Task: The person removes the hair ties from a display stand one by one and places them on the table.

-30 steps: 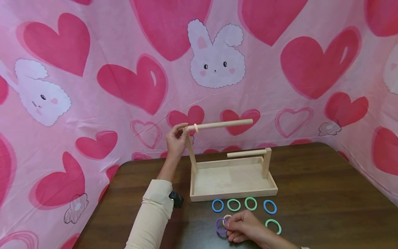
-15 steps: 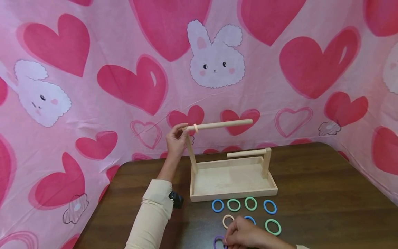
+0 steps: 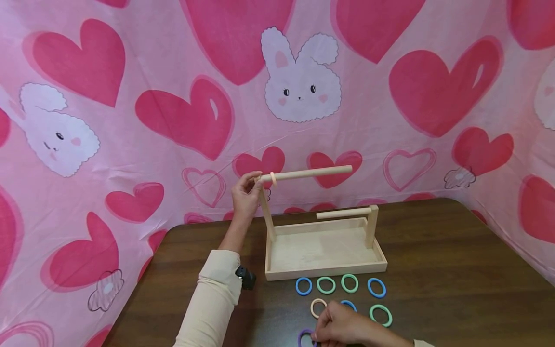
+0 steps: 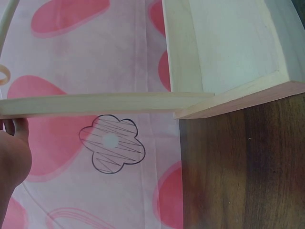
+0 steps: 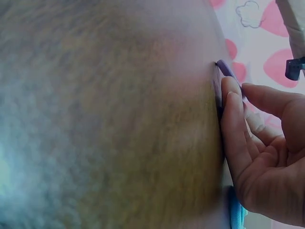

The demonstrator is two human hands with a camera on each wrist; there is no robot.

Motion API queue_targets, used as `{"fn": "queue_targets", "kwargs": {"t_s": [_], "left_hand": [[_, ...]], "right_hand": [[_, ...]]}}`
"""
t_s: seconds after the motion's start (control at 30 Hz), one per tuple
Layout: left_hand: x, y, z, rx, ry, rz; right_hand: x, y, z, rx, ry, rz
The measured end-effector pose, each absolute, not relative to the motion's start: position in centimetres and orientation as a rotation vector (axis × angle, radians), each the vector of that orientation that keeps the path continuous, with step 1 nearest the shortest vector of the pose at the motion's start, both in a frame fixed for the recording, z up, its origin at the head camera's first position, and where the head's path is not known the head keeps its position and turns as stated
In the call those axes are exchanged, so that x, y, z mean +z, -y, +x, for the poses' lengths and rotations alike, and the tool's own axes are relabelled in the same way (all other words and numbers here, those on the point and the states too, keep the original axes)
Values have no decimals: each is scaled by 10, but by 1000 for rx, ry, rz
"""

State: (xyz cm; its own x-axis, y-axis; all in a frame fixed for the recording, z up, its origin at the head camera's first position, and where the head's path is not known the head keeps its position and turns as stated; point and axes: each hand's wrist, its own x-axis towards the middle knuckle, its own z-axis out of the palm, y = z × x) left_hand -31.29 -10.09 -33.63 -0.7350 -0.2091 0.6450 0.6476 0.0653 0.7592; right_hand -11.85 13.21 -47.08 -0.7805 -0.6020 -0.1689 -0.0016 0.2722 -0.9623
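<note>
At the top of the tall left post (image 3: 267, 217), my left hand (image 3: 245, 195) grips the corner where the upper rod (image 3: 312, 173) joins it. A peach ring (image 3: 273, 179) hangs on that rod close to my fingers. In the left wrist view the hand (image 4: 13, 155) is at the left edge, under the post's end. Low in the head view, my right hand (image 3: 340, 325) pinches a purple ring (image 3: 305, 332) between thumb and fingers. The right wrist view shows the purple ring (image 5: 225, 69) tilted at the table surface, partly hidden by the fingertips.
The wooden tray (image 3: 325, 271) carries a shorter right post (image 3: 372, 226) with a lower rod (image 3: 344, 213). Several rings lie before it, among them a blue ring (image 3: 304, 286), a green ring (image 3: 380, 315) and a peach ring (image 3: 318, 300). My right hand partly covers another blue ring (image 3: 349, 304).
My right hand has drawn the purple ring toward the near edge, uncovering the peach ring and part of a blue one. The left hand has stayed at the post.
</note>
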Motion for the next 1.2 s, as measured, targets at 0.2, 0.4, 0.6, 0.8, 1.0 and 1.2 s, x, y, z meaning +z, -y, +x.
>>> {"fn": "queue_targets", "kwargs": {"t_s": [0.2,0.4,0.6,0.8,1.0,1.2], "left_hand": [[-337,101,-313,-1732,1716,-445],[-338,101,-312,-1720,1733,-438],[-339,101,-312,-1722,1724,-438],[-338,100,-312,-1726,1720,-432],[-338,100,-313,-1725,1724,-438],[-337,100,-313,-1727,1726,-430]], "right_hand": [[-470,-131,-118,-1511,-2088,-558],[-468,-133,-118,-1485,-2123,-591],[-467,-138,-119,-1503,-2083,-670],[-464,-143,-121,-1501,-2004,-736],[-444,-151,-129,-1529,-1911,-780],[-417,-158,-142,-1576,-1982,-865]]}}
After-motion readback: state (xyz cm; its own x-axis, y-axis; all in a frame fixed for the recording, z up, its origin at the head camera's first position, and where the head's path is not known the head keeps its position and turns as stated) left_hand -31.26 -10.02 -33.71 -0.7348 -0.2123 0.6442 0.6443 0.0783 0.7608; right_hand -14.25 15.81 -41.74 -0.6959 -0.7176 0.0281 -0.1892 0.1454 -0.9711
